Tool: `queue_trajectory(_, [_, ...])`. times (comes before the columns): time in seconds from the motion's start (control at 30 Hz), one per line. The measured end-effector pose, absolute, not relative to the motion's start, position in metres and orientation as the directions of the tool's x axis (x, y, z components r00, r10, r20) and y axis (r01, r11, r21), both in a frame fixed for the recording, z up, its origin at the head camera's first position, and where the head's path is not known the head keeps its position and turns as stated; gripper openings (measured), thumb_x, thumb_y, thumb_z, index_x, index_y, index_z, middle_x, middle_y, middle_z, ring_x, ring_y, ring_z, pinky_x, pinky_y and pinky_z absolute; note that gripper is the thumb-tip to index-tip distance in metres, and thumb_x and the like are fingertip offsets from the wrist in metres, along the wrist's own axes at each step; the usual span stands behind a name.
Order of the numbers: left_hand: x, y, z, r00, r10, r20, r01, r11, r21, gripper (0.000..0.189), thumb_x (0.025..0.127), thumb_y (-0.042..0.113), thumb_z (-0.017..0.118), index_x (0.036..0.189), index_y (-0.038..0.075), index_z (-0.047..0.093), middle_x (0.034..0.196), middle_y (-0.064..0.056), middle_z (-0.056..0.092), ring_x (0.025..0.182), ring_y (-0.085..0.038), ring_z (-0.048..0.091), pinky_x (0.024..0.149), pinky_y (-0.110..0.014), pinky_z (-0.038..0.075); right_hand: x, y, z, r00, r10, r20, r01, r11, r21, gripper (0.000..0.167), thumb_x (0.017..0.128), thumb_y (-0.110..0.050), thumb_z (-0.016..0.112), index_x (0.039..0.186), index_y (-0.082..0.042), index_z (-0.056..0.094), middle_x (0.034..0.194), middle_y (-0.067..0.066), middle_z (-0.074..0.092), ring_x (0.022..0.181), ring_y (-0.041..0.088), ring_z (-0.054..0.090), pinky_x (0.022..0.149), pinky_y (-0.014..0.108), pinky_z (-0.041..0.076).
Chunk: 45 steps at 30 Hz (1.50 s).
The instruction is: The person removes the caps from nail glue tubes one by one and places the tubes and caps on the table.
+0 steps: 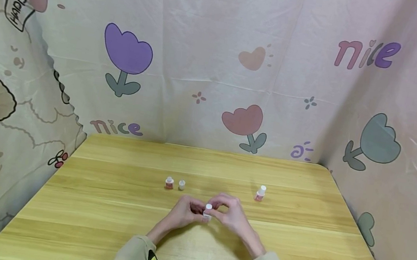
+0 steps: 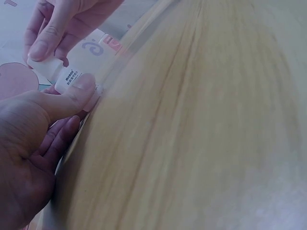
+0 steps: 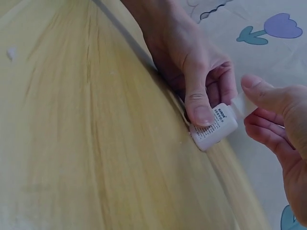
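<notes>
A small white bottle [image 3: 216, 128] with printed dark lettering stands on the table near the middle. My left hand [image 1: 186, 212] grips its body, the thumb lying across the label. On its white cap [image 2: 46, 66] I see my right hand [image 1: 231, 215] pinching with thumb and fingers. In the head view the hands meet around the bottle and cover part of it. Whether the cap is still seated on the neck I cannot tell.
Behind the left hand stands a small bottle with a red label [image 1: 169, 183], and a loose white piece like a cap [image 1: 182, 185] is beside it. Another red-labelled bottle [image 1: 260, 194] with a white cap stands farther right on the wooden table [image 1: 99, 221]. Patterned cloth [image 1: 202, 58] hangs behind.
</notes>
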<state>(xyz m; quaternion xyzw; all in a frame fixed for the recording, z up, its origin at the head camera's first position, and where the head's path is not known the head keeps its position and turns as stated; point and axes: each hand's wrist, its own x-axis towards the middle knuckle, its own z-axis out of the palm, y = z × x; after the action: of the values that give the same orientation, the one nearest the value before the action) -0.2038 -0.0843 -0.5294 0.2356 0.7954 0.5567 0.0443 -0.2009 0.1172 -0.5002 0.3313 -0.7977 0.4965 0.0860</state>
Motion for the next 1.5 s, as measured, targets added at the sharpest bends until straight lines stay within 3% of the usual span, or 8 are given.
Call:
queue_trajectory(0.33, [-0.205,-0.085,-0.53,-0.884,0.427,0.19,0.324,0.27,0.907,0.021,0.078,0.009,0.086,0.096,0.002,0.079,0.085,-0.015,0.078,0.069,0.001,0.066,0.066,-0.019,0.055,-0.192,0.115,-0.486,-0.749,-0.472,0.464,-0.625,0.275,-0.73,0.017,0.08,0.008,0.077,0.096,0.004,0.073,0.091,0.017,0.074,0.08,0.029,0.069,0.082,0.042,0.06])
queue_trajectory(0.5, [-0.204,-0.085,-0.53,-0.879,0.433,0.198,0.331,0.258,0.908,0.021,0.078,0.009,0.086,0.097,0.002,0.079,0.084,-0.016,0.078,0.069,0.002,0.066,0.065,-0.018,0.055,-0.183,0.114,-0.467,-0.77,-0.465,0.437,-0.596,0.28,-0.753,0.017,0.08,0.004,0.079,0.096,0.004,0.072,0.089,0.016,0.073,0.078,0.023,0.069,0.079,0.04,0.06])
queue_trajectory(0.63, [-0.204,-0.084,-0.529,-0.882,0.431,0.193,0.325,0.258,0.91,0.022,0.077,0.009,0.086,0.097,0.002,0.079,0.085,-0.016,0.078,0.069,0.001,0.066,0.065,-0.018,0.055,-0.187,0.115,-0.475,-0.777,-0.464,0.426,-0.588,0.291,-0.755,0.015,0.081,0.005,0.078,0.095,0.004,0.073,0.088,0.016,0.073,0.079,0.025,0.069,0.079,0.041,0.06])
queue_trajectory(0.77, [-0.205,-0.084,-0.53,-0.882,0.427,0.202,0.329,0.249,0.911,0.022,0.077,0.007,0.086,0.096,0.0,0.078,0.084,-0.018,0.077,0.07,-0.003,0.067,0.065,-0.019,0.056,-0.196,0.117,-0.49,-0.752,-0.478,0.453,-0.621,0.286,-0.73,0.014,0.081,0.005,0.077,0.095,0.002,0.074,0.09,0.014,0.074,0.081,0.028,0.07,0.081,0.04,0.06])
queue_trajectory(0.93, [-0.205,-0.084,-0.53,-0.88,0.427,0.208,0.333,0.244,0.911,0.021,0.077,0.006,0.086,0.095,-0.001,0.078,0.084,-0.019,0.077,0.07,-0.005,0.068,0.066,-0.019,0.056,-0.2,0.12,-0.495,-0.711,-0.513,0.481,-0.663,0.258,-0.703,0.017,0.084,0.001,0.075,0.101,-0.003,0.076,0.095,0.008,0.075,0.084,0.022,0.07,0.086,0.036,0.06])
queue_trajectory(1.1, [-0.204,-0.084,-0.529,-0.88,0.432,0.196,0.329,0.257,0.909,0.019,0.077,0.008,0.086,0.094,0.002,0.079,0.083,-0.016,0.077,0.069,0.001,0.066,0.065,-0.018,0.055,-0.2,0.122,-0.497,-0.727,-0.503,0.468,-0.64,0.25,-0.726,0.022,0.084,-0.007,0.079,0.106,-0.004,0.075,0.096,0.005,0.075,0.085,0.02,0.071,0.086,0.036,0.059])
queue_trajectory(1.33, [-0.205,-0.085,-0.532,-0.878,0.433,0.202,0.337,0.262,0.904,0.018,0.078,0.01,0.086,0.094,0.003,0.079,0.084,-0.015,0.078,0.069,0.001,0.066,0.066,-0.019,0.055,-0.202,0.121,-0.501,-0.754,-0.472,0.457,-0.622,0.289,-0.727,0.019,0.08,-0.013,0.083,0.097,-0.011,0.075,0.088,0.001,0.073,0.078,0.012,0.066,0.076,0.032,0.059])
queue_trajectory(1.5, [-0.205,-0.085,-0.532,-0.884,0.428,0.191,0.319,0.251,0.914,0.019,0.078,0.009,0.086,0.095,0.003,0.079,0.084,-0.016,0.078,0.07,-0.002,0.067,0.065,-0.018,0.055,-0.203,0.12,-0.501,-0.733,-0.486,0.476,-0.646,0.279,-0.71,0.016,0.082,-0.009,0.082,0.096,-0.01,0.076,0.088,0.002,0.073,0.078,0.014,0.068,0.077,0.03,0.059])
